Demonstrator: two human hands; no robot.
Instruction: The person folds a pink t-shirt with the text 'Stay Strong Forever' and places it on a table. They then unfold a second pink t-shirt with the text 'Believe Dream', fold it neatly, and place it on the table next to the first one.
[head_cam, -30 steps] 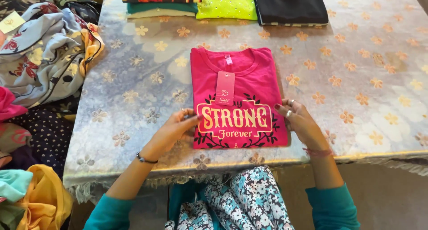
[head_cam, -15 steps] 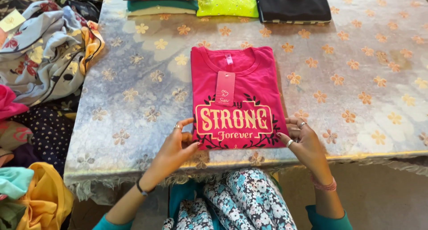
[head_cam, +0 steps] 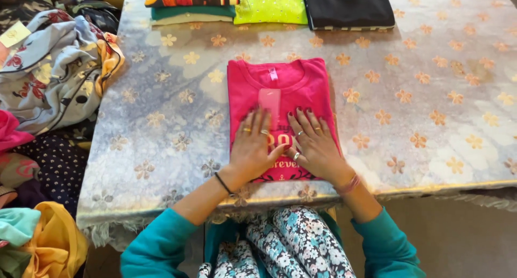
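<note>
Left hand (head_cam: 254, 146) and right hand (head_cam: 313, 143) lie flat on folded pink shirt (head_cam: 277, 87)

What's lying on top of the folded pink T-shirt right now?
Both hands, left hand and right hand, rest flat on the folded pink T-shirt, beside a pale pink hang tag. They cover most of its printed chest design.
</note>
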